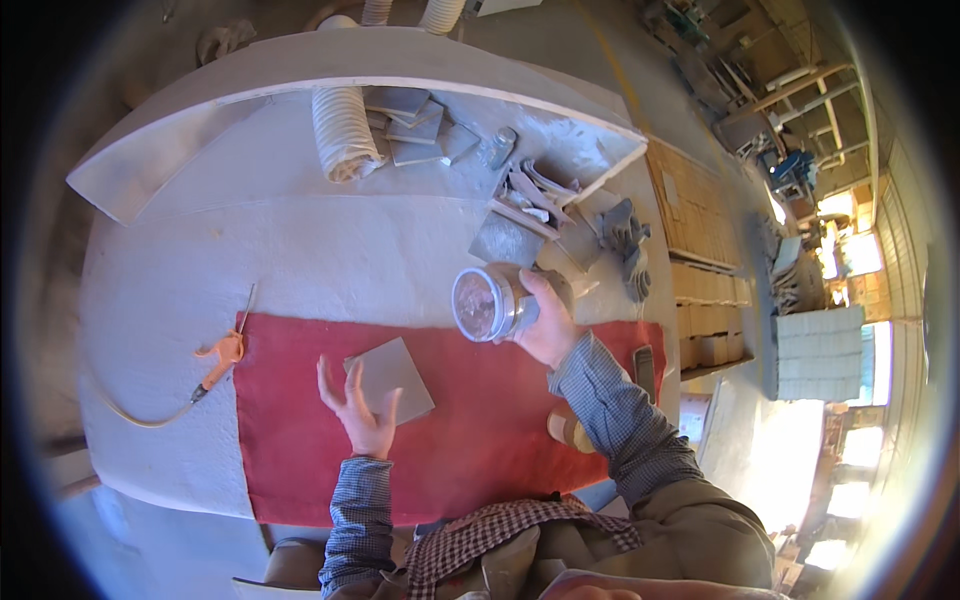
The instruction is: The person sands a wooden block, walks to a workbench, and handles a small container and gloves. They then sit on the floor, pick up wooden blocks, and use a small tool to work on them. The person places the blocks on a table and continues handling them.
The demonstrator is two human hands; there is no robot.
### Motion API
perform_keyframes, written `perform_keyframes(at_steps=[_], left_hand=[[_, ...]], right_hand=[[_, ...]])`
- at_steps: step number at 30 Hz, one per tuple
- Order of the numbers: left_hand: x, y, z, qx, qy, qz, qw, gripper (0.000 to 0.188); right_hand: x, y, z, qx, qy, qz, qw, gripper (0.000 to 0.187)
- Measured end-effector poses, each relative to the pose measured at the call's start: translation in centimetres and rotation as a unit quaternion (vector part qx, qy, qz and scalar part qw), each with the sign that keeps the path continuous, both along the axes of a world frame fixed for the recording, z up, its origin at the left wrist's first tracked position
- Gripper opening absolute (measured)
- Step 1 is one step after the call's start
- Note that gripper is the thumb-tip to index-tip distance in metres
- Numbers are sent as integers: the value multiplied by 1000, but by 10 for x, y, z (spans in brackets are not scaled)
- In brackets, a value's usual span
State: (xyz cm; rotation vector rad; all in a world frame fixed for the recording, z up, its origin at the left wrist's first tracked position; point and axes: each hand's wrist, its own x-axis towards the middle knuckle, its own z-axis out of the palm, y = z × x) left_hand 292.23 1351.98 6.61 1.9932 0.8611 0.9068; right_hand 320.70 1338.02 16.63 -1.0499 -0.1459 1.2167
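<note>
My right hand (pixel 550 320) is wrapped round a clear jar (pixel 482 304), tilted so its round end faces left; something pinkish-brown shows inside it. The jar is held up over the far edge of a red cloth (pixel 480 440). My left hand (pixel 362 410) has its fingers spread and holds nothing. Beside it, partly behind the fingers, a square grey tile (pixel 402 375) lies on the cloth. A tan, roll-shaped thing (pixel 568 427) sits near my right forearm. Further right lies a dark oblong piece (pixel 643 370).
An orange air blow gun (pixel 222 358) with a hose lies left of the cloth. At the back, a low board wall (pixel 400 65) encloses a ribbed white hose (pixel 343 130) and stacked grey tiles (pixel 415 125). Crumpled dark cloth (pixel 627 240) and scraps lie at the back right.
</note>
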Motion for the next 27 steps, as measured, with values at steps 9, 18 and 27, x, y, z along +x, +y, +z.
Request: perform_keyframes(at_steps=[9, 18, 27], left_hand=[[50, -80, 118, 24, -74, -388, 918, 73], [53, -132, 119, -10, -78, -306, 949, 46], [31, -234, 145, -40, 35, -149, 987, 60]], right_hand=[[-112, -64, 6, -66, 223, -1, 973, 49], [-145, -143, 2, 32, 187, -21, 982, 51], [-161, -172, -13, 108, 37, -166, 979, 50]])
